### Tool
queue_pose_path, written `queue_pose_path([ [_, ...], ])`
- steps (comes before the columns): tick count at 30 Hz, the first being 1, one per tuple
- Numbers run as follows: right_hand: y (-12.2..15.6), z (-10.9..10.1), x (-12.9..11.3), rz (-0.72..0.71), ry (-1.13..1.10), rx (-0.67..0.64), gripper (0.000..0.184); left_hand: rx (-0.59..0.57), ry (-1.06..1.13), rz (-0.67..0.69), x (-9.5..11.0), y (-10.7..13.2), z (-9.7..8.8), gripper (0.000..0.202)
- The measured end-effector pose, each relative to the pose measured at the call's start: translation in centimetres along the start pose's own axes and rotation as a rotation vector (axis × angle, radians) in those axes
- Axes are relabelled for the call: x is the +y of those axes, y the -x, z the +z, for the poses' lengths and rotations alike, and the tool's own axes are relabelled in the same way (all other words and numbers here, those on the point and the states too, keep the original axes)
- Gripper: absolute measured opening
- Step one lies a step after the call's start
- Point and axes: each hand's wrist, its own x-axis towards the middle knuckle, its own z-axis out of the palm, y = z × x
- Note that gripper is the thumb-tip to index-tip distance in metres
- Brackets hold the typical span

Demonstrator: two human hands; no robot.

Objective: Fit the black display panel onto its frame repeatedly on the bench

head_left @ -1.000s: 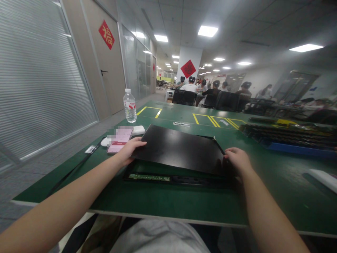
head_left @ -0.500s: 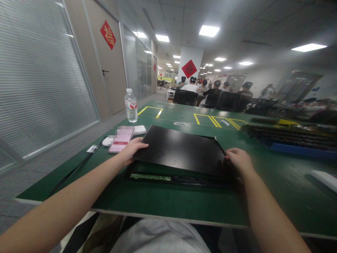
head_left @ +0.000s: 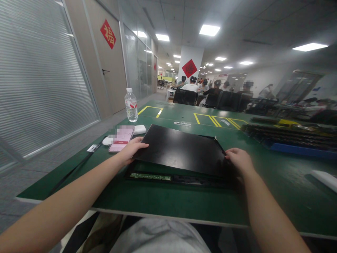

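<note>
A flat, glossy black panel (head_left: 181,147) lies tilted between my two hands, its near edge lifted off what is beneath it. My left hand (head_left: 135,149) is closed on the panel's left edge, thumb on top. At the right edge, my right hand (head_left: 238,160) pinches the panel's side; its lower fingers are in shadow. Under the near edge shows a black frame (head_left: 195,180) with a green circuit board (head_left: 150,176) along its left part. The rest of that frame is hidden by the panel.
On the green table (head_left: 168,202), a phone (head_left: 122,137), a white box-like item (head_left: 139,129) and a water bottle (head_left: 131,105) stand left. A stack of dark panels (head_left: 279,135) is at right, near a white object (head_left: 325,180). People (head_left: 190,86) sit farther back.
Almost nothing differs. Both hands keep their grip on the black panel, which stays in nearly the same place.
</note>
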Motion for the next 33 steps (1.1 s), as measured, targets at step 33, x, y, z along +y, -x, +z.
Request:
queue_pose_path([
  [33,-0.03,-0.04,-0.03,-0.004,0.026,-0.013,0.020,-0.029,-0.034,0.022,0.09,0.11,-0.11,0.047],
])
